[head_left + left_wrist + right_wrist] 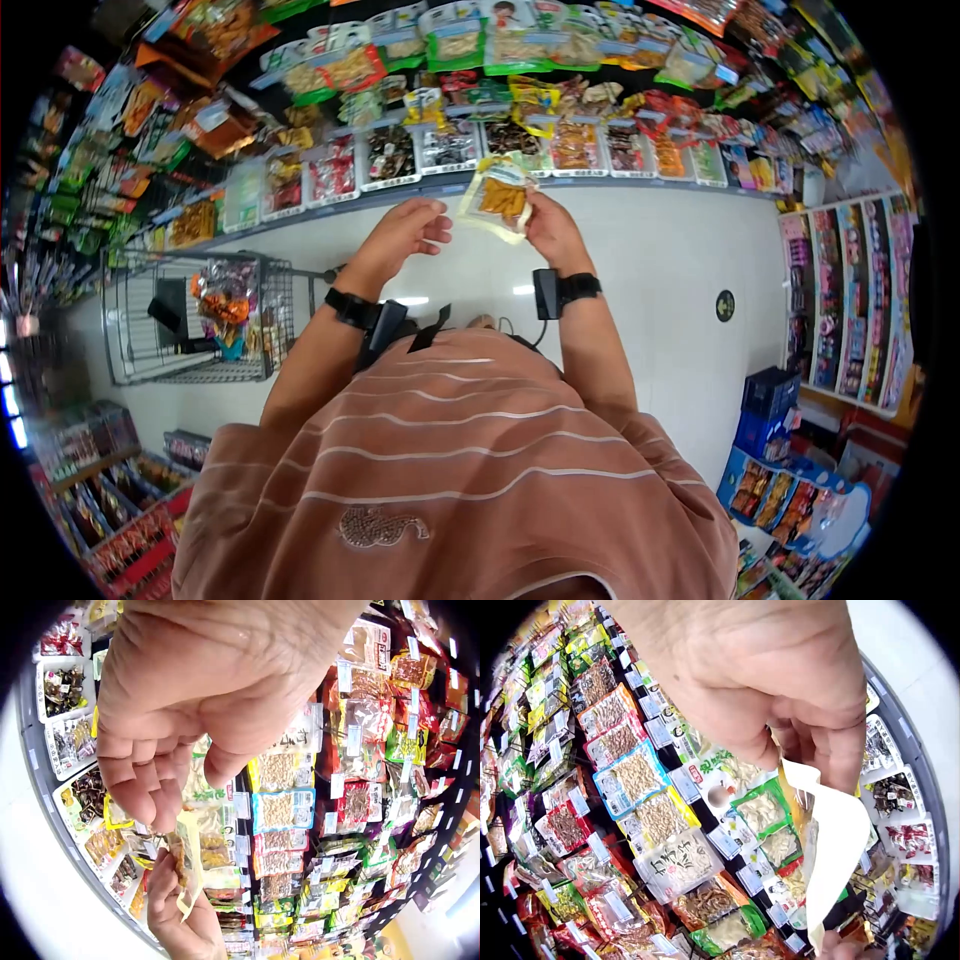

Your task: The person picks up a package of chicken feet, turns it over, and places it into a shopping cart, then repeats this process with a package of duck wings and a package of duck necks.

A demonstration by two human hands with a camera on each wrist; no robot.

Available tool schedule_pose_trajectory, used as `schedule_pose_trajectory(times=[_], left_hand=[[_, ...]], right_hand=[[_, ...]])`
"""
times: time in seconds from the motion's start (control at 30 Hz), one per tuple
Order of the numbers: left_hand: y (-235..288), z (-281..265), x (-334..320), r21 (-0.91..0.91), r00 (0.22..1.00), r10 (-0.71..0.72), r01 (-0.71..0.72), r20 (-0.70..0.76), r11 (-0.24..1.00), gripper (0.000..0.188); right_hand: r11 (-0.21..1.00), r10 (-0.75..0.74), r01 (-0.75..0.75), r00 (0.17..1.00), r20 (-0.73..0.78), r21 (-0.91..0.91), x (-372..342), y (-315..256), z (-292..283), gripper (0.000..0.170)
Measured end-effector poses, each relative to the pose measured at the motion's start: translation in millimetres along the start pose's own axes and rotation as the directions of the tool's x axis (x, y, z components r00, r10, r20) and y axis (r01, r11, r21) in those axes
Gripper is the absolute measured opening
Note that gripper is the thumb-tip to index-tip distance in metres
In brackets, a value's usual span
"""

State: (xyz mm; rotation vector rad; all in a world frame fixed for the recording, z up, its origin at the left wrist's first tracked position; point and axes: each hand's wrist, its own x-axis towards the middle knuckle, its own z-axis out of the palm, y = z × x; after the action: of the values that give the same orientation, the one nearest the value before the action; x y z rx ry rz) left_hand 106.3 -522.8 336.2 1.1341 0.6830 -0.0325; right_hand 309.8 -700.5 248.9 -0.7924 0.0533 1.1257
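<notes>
My right hand (555, 232) pinches a snack packet (503, 200) by its right edge, thumb on one face and fingers behind. The packet has a pale yellow border and a clear window showing orange-brown pieces. In the right wrist view, the packet (832, 847) shows its whitish back, hanging down from the right hand (780, 682). My left hand (405, 240) is just left of the packet, fingers loosely bent and holding nothing. The left wrist view shows the left hand (202, 697) with its fingertips close to the packet's (187, 862) upper edge.
Ahead stands a shelf with white bins (390, 160) of small wrapped snacks, and hanging bags (455, 45) above. A wire shopping cart (190, 320) holding goods is on the left. A side display rack (845, 300) and blue crates (768, 400) stand on the right.
</notes>
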Motion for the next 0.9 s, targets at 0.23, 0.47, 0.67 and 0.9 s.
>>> schedule_pose_trajectory(times=[0.23, 0.47, 0.67, 0.9], left_hand=[[-8, -16, -7, -0.05, 0.999, 0.007, -0.01, -0.052, 0.999, 0.037], [-17, -41, -21, -0.105, 0.997, 0.011, -0.02, -0.082, 0.994, 0.035], [-23, -64, -31, -0.14, 0.995, 0.001, -0.015, -0.097, 0.99, 0.035], [-14, -107, -36, -0.144, 0.995, -0.01, -0.005, -0.104, 0.99, 0.034]], right_hand=[[0.996, 0.088, -0.086, 0.994, 0.071, -0.034, 6, 6, 15, 0.033], [0.985, 0.15, -0.138, 0.983, 0.11, -0.107, 17, 21, 32, 0.032], [0.974, 0.161, -0.144, 0.983, 0.085, -0.173, 19, 38, 63, 0.032], [0.974, 0.194, -0.175, 0.972, 0.134, -0.145, 39, 68, 88, 0.036]])
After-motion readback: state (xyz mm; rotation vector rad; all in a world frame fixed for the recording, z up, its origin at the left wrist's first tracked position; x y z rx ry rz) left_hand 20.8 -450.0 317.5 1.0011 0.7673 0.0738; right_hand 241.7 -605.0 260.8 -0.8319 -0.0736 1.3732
